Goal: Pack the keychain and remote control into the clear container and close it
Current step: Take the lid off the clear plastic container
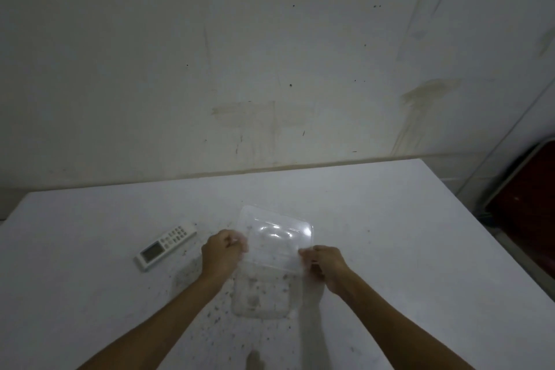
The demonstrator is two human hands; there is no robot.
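Item 1, clear container (271, 264): a hinged, see-through plastic box, being held near the middle of the worktop (405, 234). Its lid half is being kept raised and tilted away from the viewer, with light glaring off it; its base half is being seen lying nearer the viewer, on or just above the worktop, which of the two cannot be told. Nothing can be made out inside it.

Item 2, left hand (220, 252): being kept at the left edge of the lid, the fingers (237, 242) closed around that edge.

Item 3, right hand (326, 263): being kept at the lid's right near corner, the fingers (306, 254) pinched on the plastic.

Item 4, remote control (166, 245): white, with a small screen and rows of buttons, being seen lying flat on the worktop to the left of the container, apart from the left hand, its screen end pointing toward the viewer.

Item 5, keychain: cannot be found in this view.

Item 6, worktop: white, being shown speckled with dark flecks around the container, set against a stained pale wall (270, 54).

Item 7, dark red object (528, 189): being glimpsed beyond the worktop's right edge.
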